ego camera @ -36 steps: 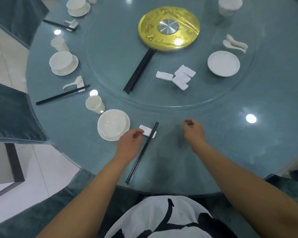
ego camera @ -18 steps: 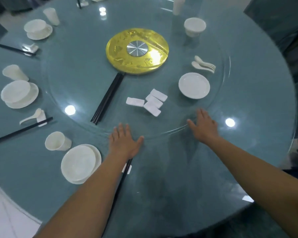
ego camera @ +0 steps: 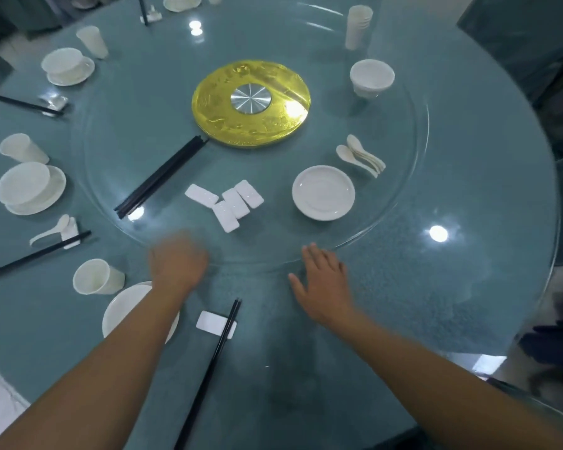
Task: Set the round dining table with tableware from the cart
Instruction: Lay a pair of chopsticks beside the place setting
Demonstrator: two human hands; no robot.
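Tableware sits around the round dining table (ego camera: pixel 468 287): glass turntable (ego camera: pixel 387 222) carrying four white chopstick rests (ego camera: pixel 231 203), nearer chopsticks (ego camera: pixel 215 355) on a rest. Right hand (ego camera: pixel 322 284) spreads flat at the turntable's edge; left hand (ego camera: pixel 176 264) is blurred, fingers unreadable.

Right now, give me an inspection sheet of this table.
Surface: round teal glass table with clear turntable.
Job's things: nearest setting has white plate, white cup, black chopsticks on white rest; four spare rests, white saucer, spoons, spare chopsticks on turntable.
Clutter: gold disc.
Hands: left hand blurred; right hand open.
Cables: nothing seen.
Surroundings: teal chairs.
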